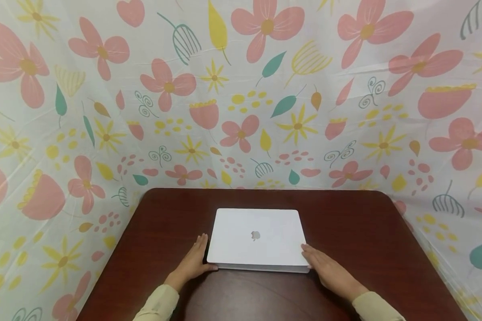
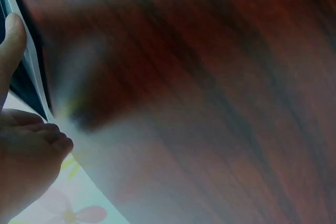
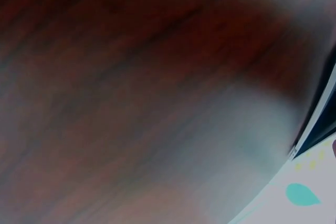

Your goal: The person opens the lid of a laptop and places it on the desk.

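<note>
A silver laptop (image 1: 261, 236) with an apple logo on its lid lies on the dark wooden table (image 1: 345, 214). Its pale front edge faces me. My left hand (image 1: 193, 258) is at the laptop's left side, straight fingers along that side and the thumb at the front-left corner. In the left wrist view, that thumb (image 2: 13, 38) touches the laptop's pale rim. Across from it, my right hand (image 1: 333, 272) rests its extended fingers on the right edge near the front corner. The right wrist view shows the laptop's rim (image 3: 317, 106) but hardly any of the hand.
A white cloth (image 1: 241, 98) printed with pink flowers and yellow and green leaves hangs behind the table and along both sides. The table's far edge has rounded corners. Bare brown tabletop shows on either side of the laptop.
</note>
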`<state>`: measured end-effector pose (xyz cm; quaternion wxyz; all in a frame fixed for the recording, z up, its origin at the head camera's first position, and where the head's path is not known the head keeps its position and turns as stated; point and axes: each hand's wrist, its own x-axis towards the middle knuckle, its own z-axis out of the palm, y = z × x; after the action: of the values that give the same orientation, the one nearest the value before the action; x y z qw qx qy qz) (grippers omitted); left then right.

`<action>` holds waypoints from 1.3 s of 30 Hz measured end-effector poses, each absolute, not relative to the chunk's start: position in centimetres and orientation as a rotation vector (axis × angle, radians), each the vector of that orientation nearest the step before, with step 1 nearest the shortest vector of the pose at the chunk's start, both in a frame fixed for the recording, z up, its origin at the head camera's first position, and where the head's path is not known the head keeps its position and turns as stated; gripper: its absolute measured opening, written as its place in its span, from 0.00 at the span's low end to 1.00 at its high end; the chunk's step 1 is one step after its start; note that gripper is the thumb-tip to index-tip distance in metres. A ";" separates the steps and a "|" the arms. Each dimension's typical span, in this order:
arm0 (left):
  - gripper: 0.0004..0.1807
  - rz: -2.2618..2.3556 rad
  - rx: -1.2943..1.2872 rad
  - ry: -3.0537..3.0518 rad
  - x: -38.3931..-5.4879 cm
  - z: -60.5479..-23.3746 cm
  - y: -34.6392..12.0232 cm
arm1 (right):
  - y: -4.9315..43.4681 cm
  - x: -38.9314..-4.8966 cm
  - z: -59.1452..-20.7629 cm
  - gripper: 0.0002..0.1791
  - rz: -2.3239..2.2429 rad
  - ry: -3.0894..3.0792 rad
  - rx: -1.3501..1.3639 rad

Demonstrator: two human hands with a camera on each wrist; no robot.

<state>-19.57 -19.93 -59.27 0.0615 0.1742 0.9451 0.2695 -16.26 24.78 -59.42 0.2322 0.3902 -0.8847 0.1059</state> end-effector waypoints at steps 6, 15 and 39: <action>0.57 0.793 0.500 2.864 -19.2 -59.2 -19.7 | 24.9 -16.6 -59.4 0.31 0.316 -2.394 1.058; 0.49 0.727 0.602 2.942 -18.6 -59.3 -19.2 | 24.8 -17.2 -59.0 0.32 0.386 -2.317 1.055; 0.26 0.508 0.809 3.059 -17.5 -59.3 -16.8 | 24.4 -19.5 -55.8 0.25 0.510 -2.336 0.868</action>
<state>-17.45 -16.80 -59.27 -0.0313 0.2523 0.9541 0.1584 -19.53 24.38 -55.80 0.2945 0.3260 -0.8777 0.1915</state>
